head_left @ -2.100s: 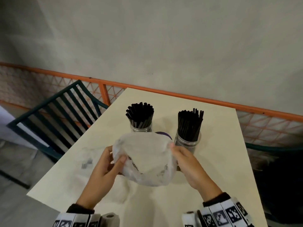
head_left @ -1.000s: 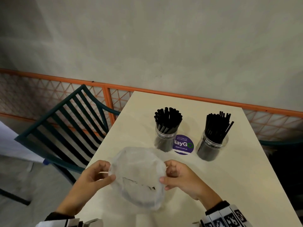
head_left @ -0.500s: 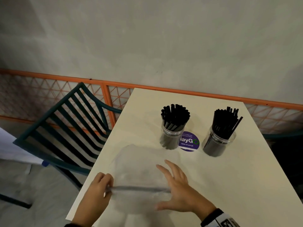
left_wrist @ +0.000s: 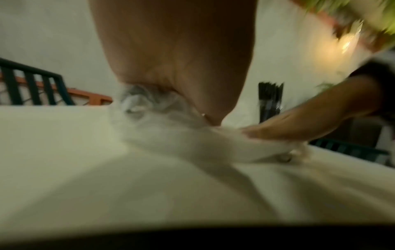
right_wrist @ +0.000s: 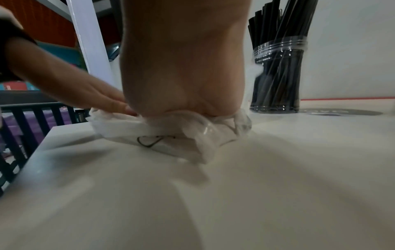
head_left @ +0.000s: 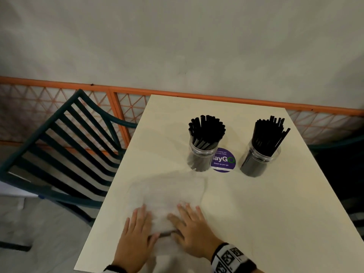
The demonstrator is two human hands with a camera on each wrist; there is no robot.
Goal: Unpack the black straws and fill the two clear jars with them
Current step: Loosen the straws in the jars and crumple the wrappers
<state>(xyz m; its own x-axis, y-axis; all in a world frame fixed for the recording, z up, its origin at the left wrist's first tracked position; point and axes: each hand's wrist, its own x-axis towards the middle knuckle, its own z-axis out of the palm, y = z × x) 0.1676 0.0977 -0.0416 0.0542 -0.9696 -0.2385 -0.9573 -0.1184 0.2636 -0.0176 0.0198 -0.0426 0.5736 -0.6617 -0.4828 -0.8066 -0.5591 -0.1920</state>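
Two clear jars stand upright on the cream table, both packed with black straws: the left jar and the right jar. In front of them lies a flattened, empty clear plastic bag, also seen crumpled in the wrist views. My left hand and right hand press flat on the bag's near part with straight fingers, side by side. One jar shows behind my right hand in the right wrist view.
A round purple sticker lies on the table between the jars. A dark green slatted chair stands left of the table, and an orange lattice railing runs behind it below a plain wall. The table's left edge is close to my left hand.
Both hands held the puffed-up bag in the air; it has since come down on the table, and both palms now lie flat on it, squashing it.
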